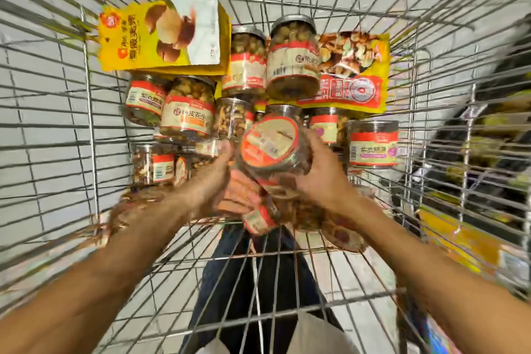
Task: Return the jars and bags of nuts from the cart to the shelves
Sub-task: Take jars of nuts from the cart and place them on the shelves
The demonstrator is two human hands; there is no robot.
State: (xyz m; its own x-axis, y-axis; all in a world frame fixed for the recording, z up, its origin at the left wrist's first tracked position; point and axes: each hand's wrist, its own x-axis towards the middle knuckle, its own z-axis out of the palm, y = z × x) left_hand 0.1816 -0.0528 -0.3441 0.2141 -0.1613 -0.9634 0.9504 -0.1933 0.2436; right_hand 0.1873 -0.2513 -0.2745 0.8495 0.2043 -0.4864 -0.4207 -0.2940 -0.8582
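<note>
The jar (271, 146) of nuts sits tipped between my two hands above the middle of the cart (86, 112), its orange-labelled lid facing up at me. My right hand (319, 172) is wrapped around its right side; my left hand (212, 181) presses the left side, though blur hides my fingertips. More jars lie below, with a yellow chestnut bag (161, 34) at the far left corner.

Both forearms are bare, no sleeves, watch or rings showing. At six o'clock, dark blue trousers (230, 276) and a pale grey shirt hem (310, 333).
</note>
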